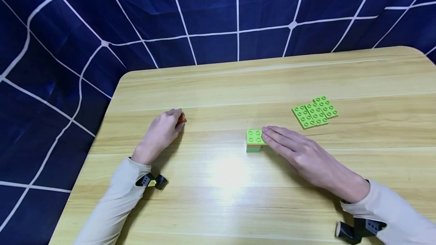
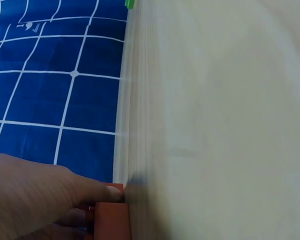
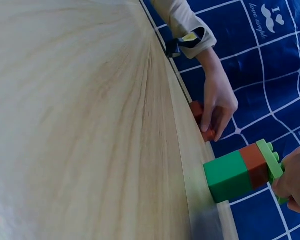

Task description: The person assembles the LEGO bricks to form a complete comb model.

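Observation:
At the left of the table, my left hand [image 1: 163, 129] pinches an orange-red toy block [image 1: 182, 118] between thumb and fingers. Two orange-red parts of that block [image 2: 112, 222] show past the thumb in the left wrist view; the fingers cover the rest. Near the middle stands an upright stack: a green block [image 3: 229, 176] at the bottom, an orange-red block [image 3: 254, 162] above it, and a light green studded plate [image 1: 254, 136] on top. My right hand [image 1: 306, 156] holds the plate's overhanging right end, long fingers laid together over its top, thumb side hidden from above.
Several light green studded plates [image 1: 315, 112] lie side by side at the right, beyond my right hand. The wooden table [image 1: 218, 93] ends at a dark blue cloth [image 1: 214, 14] with white lines, at the back and left.

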A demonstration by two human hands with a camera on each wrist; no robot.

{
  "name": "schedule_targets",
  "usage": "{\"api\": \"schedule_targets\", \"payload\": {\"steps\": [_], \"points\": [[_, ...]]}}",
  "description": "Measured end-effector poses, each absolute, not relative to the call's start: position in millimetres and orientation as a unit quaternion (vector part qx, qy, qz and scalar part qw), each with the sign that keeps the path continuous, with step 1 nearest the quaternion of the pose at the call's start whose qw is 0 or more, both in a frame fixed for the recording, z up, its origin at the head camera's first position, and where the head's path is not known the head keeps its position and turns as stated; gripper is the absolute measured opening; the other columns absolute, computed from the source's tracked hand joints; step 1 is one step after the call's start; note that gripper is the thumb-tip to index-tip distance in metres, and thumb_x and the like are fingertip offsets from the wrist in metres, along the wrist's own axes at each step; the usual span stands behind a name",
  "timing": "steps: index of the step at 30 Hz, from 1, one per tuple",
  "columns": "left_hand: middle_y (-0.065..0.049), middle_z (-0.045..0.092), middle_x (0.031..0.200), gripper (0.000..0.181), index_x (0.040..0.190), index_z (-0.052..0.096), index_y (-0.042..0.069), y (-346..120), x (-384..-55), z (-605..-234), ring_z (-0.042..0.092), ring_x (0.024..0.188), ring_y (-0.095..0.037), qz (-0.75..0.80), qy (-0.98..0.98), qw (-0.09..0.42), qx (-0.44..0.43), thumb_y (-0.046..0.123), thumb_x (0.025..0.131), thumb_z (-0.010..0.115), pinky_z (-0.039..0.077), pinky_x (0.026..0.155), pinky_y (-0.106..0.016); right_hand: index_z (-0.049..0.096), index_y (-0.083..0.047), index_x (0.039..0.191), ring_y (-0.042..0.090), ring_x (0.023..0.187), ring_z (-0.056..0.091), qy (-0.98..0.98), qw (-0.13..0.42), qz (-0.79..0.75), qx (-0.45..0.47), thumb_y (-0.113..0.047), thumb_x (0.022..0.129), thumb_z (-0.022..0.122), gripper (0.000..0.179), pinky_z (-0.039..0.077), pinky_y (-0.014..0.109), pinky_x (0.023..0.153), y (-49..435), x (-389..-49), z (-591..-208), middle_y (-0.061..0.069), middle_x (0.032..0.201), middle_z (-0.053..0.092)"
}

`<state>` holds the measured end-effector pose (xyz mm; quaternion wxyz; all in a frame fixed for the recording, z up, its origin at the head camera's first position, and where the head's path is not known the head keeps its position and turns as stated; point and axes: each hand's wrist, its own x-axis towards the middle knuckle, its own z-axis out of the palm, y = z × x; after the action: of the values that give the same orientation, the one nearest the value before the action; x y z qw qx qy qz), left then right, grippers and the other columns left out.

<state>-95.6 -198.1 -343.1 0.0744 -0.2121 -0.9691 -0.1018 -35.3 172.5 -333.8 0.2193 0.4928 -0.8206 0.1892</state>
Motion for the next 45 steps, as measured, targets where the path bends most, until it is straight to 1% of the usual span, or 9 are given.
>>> {"api": "schedule_targets", "payload": {"steps": [4, 9, 12, 17, 20, 24, 31, 41, 45], "points": [[-0.019, 0.066, 0.093, 0.015, 0.099, 0.061, -0.004, -198.0, -95.6, -343.1, 0.067, 0.084, -0.035, -0.103, -0.969, 0.07, -0.212, 0.005, 0.089, 0.067, 0.059, 0.066, -0.044, 0.061, 0.008, 0.124, 0.034, 0.12, 0.055, -0.821, 0.217, 0.191, 0.493, -0.013, 0.106, 0.019, 0.049, 0.024, 0.027, 0.117, 172.6, -36.0, -333.7, 0.022, 0.131, 0.058], [-0.016, 0.066, 0.091, 0.01, 0.094, 0.06, -0.002, -198.1, -96.0, -343.2, 0.066, 0.083, -0.033, -0.113, -0.969, 0.065, -0.212, 0.004, 0.089, 0.066, 0.059, 0.065, -0.043, 0.061, 0.007, 0.124, 0.034, 0.121, 0.054, -0.822, 0.213, 0.191, 0.493, -0.014, 0.106, 0.019, 0.05, 0.024, 0.026, 0.117, 173.2, -36.7, -333.8, 0.021, 0.131, 0.057], [-0.017, 0.066, 0.093, 0.014, 0.1, 0.062, -0.004, -198.0, -95.8, -342.4, 0.066, 0.085, -0.034, -0.116, -0.968, 0.065, -0.212, 0.005, 0.09, 0.066, 0.059, 0.067, -0.044, 0.06, 0.007, 0.125, 0.034, 0.121, 0.054, -0.822, 0.212, 0.192, 0.492, -0.014, 0.106, 0.019, 0.05, 0.024, 0.026, 0.117, 173.6, -36.5, -333.9, 0.021, 0.131, 0.057], [-0.023, 0.066, 0.111, 0.032, 0.119, 0.059, -0.009, -196.5, -94.8, -339.6, 0.064, 0.101, -0.038, -0.123, -0.967, 0.068, -0.215, 0.006, 0.091, 0.064, 0.057, 0.082, -0.048, 0.06, 0.007, 0.125, 0.034, 0.121, 0.054, -0.821, 0.215, 0.193, 0.493, -0.012, 0.106, 0.019, 0.049, 0.024, 0.026, 0.117, 173.7, -36.1, -333.8, 0.021, 0.131, 0.057], [-0.025, 0.063, 0.12, 0.035, 0.123, 0.057, -0.011, -194.4, -94.1, -337.3, 0.06, 0.111, -0.039, -0.125, -0.965, 0.069, -0.221, 0.006, 0.092, 0.062, 0.053, 0.092, -0.048, 0.061, 0.007, 0.124, 0.034, 0.121, 0.054, -0.819, 0.219, 0.193, 0.494, -0.012, 0.106, 0.02, 0.049, 0.024, 0.027, 0.117, 173.6, -35.9, -333.6, 0.021, 0.131, 0.057], [-0.027, 0.06, 0.123, 0.038, 0.126, 0.055, -0.012, -190.7, -92.1, -334.8, 0.057, 0.116, -0.04, -0.124, -0.962, 0.071, -0.234, 0.005, 0.093, 0.061, 0.05, 0.097, -0.047, 0.061, 0.007, 0.124, 0.034, 0.12, 0.054, -0.819, 0.222, 0.192, 0.494, -0.012, 0.106, 0.02, 0.048, 0.025, 0.027, 0.117, 173.4, -35.8, -333.6, 0.021, 0.131, 0.058], [-0.027, 0.059, 0.126, 0.039, 0.128, 0.053, -0.013, -183.1, -89.4, -334.1, 0.057, 0.116, -0.039, -0.13, -0.951, 0.081, -0.268, 0.002, 0.093, 0.06, 0.051, 0.097, -0.043, 0.061, 0.008, 0.124, 0.035, 0.118, 0.055, -0.819, 0.225, 0.188, 0.494, -0.01, 0.106, 0.02, 0.048, 0.025, 0.027, 0.117, 172.5, -35.5, -333.3, 0.022, 0.13, 0.058], [-0.027, 0.058, 0.127, 0.041, 0.13, 0.051, -0.014, -166.1, -82.2, -330.2, 0.061, 0.111, -0.038, -0.164, -0.928, 0.101, -0.319, 0.001, 0.093, 0.06, 0.055, 0.09, -0.036, 0.061, 0.008, 0.124, 0.036, 0.117, 0.056, -0.821, 0.222, 0.185, 0.493, -0.011, 0.106, 0.02, 0.048, 0.024, 0.027, 0.118, 171.2, -35.2, -333.1, 0.022, 0.129, 0.058], [-0.027, 0.057, 0.129, 0.041, 0.13, 0.052, -0.013, -157.6, -78.5, -325.9, 0.059, 0.114, -0.038, -0.175, -0.922, 0.097, -0.331, 0.002, 0.093, 0.061, 0.053, 0.093, -0.035, 0.061, 0.008, 0.123, 0.036, 0.117, 0.056, -0.821, 0.222, 0.181, 0.494, -0.011, 0.106, 0.019, 0.049, 0.024, 0.027, 0.118, 171.0, -35.5, -332.9, 0.022, 0.129, 0.059]]}}
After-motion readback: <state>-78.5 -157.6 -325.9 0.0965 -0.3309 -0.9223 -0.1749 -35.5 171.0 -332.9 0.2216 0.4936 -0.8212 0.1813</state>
